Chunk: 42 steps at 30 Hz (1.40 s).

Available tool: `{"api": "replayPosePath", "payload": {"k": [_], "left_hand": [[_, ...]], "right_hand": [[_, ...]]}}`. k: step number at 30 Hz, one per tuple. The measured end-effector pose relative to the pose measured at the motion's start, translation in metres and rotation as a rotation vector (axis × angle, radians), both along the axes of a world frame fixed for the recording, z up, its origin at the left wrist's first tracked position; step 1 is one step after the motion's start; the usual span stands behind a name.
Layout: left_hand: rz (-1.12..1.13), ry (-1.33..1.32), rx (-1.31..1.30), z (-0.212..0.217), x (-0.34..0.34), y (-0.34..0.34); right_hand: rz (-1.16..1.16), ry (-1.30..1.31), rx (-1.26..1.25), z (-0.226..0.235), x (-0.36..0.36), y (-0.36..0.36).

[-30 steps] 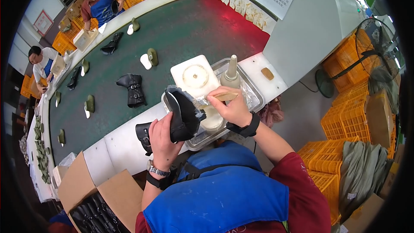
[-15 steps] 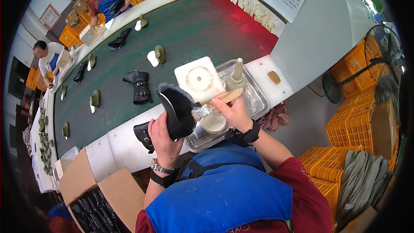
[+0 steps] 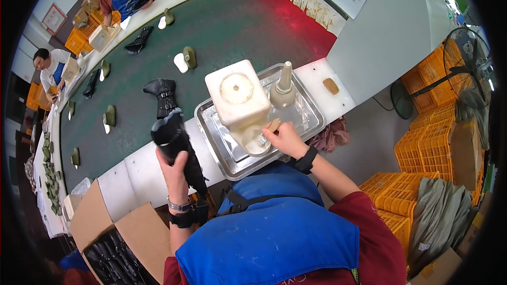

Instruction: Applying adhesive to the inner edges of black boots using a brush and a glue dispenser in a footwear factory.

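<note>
Away goes the black boot (image 3: 182, 140), swung left and clear of the brush (image 3: 274, 125), which has dropped from the boot's opening to the cup (image 3: 247, 146)! From the left, then: an open carton (image 3: 94, 208) with dark pieces (image 3: 119, 258) packed inside, and next the left hand (image 3: 173, 173), clamped around the boot, thumb across the near face, the other fingers partly hidden behind. The boot hangs over the white ledge (image 3: 145, 177), its opening tipped up, just below another black boot (image 3: 166, 104) on the green belt (image 3: 132, 82). It looks light enough for one hand, the shaft soft and likely to fold under a hard squeeze; best hold is mid-shaft, well off the raw, possibly tacky rim. On to the metal tray (image 3: 222, 153), carrying the white container (image 3: 243, 106) with that cup at its near side. And here's the right hand (image 3: 288, 140), thumb and fingers pinched together on the brush's wooden handle, head down in the cup; how deep the bristles sit, I can't tell. Beyond stands a grey bottle (image 3: 282, 95).
</note>
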State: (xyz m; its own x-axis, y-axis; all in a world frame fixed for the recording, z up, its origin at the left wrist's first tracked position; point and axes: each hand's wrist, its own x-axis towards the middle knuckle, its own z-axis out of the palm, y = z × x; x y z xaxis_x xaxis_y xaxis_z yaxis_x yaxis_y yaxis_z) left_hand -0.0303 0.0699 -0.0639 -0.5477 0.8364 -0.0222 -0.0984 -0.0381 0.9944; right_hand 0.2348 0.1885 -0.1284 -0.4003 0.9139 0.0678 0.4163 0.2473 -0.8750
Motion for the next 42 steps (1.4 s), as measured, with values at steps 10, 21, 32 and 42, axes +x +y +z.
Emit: {"api": "replayPosePath", "payload": {"k": [10, 21, 32, 42], "left_hand": [[-0.222, -0.153, 0.050, 0.018, -0.017, -0.004], [-0.159, 1.127, 0.025, 0.029, 0.035, 0.005], [-0.250, 1.313, 0.098, 0.033, 0.049, 0.001], [-0.259, 1.303, 0.138, 0.036, 0.052, -0.002]], "right_hand": [[0.113, -0.187, 0.055, 0.001, 0.003, -0.003], [-0.087, 0.355, -0.553, 0.039, 0.033, 0.013], [-0.001, 0.523, -0.142, 0.098, -0.003, -0.020], [-0.009, 0.400, 0.218, 0.096, -0.020, -0.017]]}}
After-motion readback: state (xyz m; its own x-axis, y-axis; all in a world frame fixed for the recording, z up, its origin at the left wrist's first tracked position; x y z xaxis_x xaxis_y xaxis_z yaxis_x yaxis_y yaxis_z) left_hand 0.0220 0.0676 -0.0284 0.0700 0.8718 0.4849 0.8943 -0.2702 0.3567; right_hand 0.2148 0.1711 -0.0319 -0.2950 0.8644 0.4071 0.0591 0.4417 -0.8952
